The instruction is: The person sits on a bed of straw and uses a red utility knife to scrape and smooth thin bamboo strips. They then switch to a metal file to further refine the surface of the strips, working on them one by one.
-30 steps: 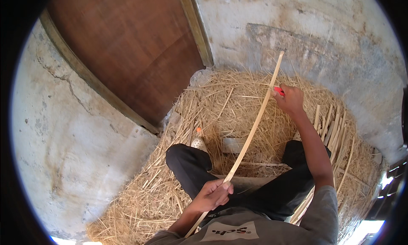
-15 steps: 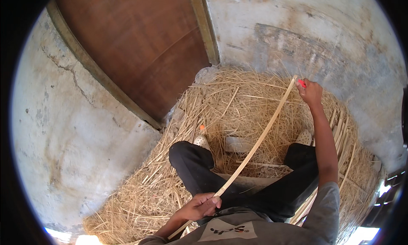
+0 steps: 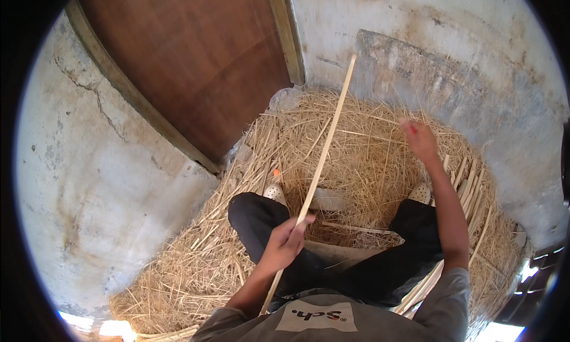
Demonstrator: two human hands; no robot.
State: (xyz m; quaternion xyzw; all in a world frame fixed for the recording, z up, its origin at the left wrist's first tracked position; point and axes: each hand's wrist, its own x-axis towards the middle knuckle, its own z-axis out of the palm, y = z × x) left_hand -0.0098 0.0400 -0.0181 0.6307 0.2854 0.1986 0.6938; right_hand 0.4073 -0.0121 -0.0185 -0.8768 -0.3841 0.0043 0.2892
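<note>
Left hand (image 3: pixel 285 242) grips bamboo strip (image 3: pixel 325 149), which points to 1 o'clock; right hand (image 3: pixel 419 139) hangs empty, fingers loosely curled, over straw (image 3: pixel 368 158).

Left hand (image 3: pixel 285 242) grips bamboo strip (image 3: pixel 320 164); right hand (image 3: pixel 419 139) raised over straw (image 3: pixel 362 158).

Looked like a rustic craft spot: straw (image 3: pixel 368 164) was heaped on the floor, bamboo strips (image 3: pixel 466 181) stacked against stained plaster walls (image 3: pixel 107 181), wooden door (image 3: pixel 196 63) shut.
</note>
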